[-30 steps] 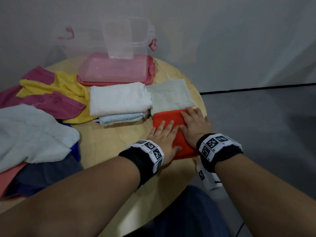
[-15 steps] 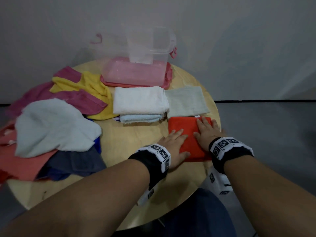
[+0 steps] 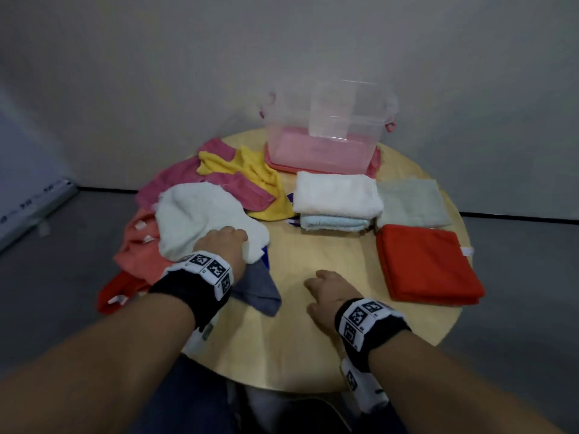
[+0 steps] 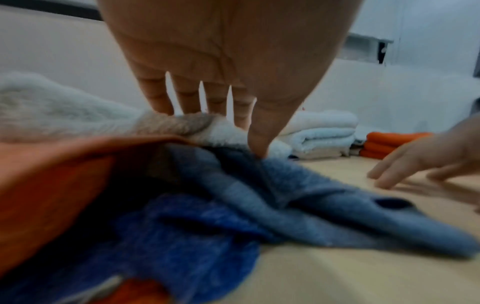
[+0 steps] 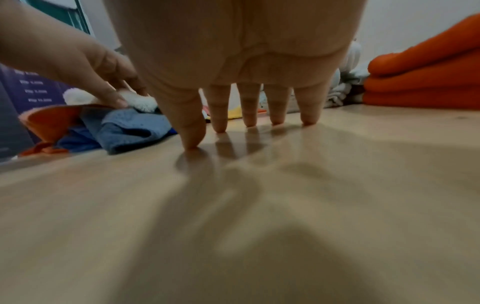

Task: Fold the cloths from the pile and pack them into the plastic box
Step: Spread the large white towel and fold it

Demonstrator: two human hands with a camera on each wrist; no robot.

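Cloths lie in a loose many-coloured pile on the left of the round pale wooden bench. A clear plastic box stands at the far edge. Nearer, a folded orange-red cloth lies well right of both hands. The left hand pinches the pile's fluffy white cloth. The right hand is spread, fingertips on bare wood.

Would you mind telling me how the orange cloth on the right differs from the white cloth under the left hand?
The orange cloth is folded into a flat, layered rectangle; the white cloth is loose and rumpled. The orange cloth lies alone on the bare table; the white cloth tops a pile of other cloths. No hand touches the orange cloth, while the left hand pinches the white cloth's edge. Neither is in the plastic box yet.
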